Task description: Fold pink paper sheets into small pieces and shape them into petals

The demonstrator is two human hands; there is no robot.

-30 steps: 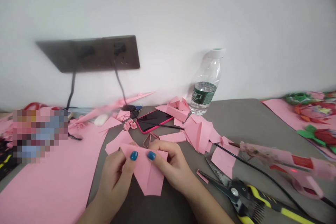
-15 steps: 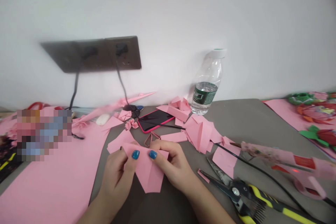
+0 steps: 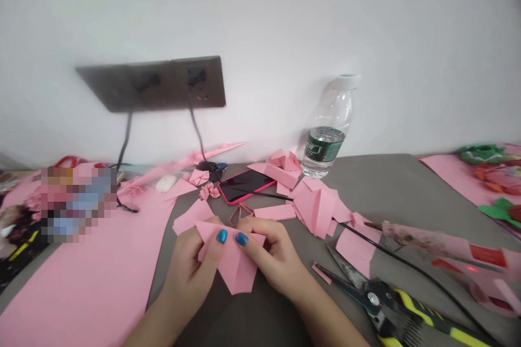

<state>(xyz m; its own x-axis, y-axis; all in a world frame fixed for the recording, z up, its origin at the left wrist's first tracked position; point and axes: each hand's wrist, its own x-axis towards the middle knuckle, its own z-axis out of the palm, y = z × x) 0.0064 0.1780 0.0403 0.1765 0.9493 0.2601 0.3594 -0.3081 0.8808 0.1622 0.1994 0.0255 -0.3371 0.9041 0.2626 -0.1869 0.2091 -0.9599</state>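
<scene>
A piece of pink paper (image 3: 238, 271) with fold creases is pinched between both my hands, its pointed lower part hanging down over the grey table. My left hand (image 3: 193, 265) grips its left side, thumb pressed on the front face. On the right side, my right hand (image 3: 272, 257) holds it the same way, the two thumbs close together near the top edge. Fingers behind the paper are partly hidden. Just beyond my hands lie a small folded pink loop (image 3: 241, 214) and a flat pink paper strip (image 3: 274, 212).
A phone (image 3: 246, 186), pink paper pieces (image 3: 315, 206) and a water bottle (image 3: 326, 141) stand or lie near the wall. To the right are yellow-handled scissors (image 3: 372, 298) and a pink glue gun (image 3: 448, 246) with its cable. A large pink sheet (image 3: 101, 271) covers the left.
The whole view has shifted slightly, so things appear a little further right. Both hands keep hold of the pink paper, with almost no change in grip.
</scene>
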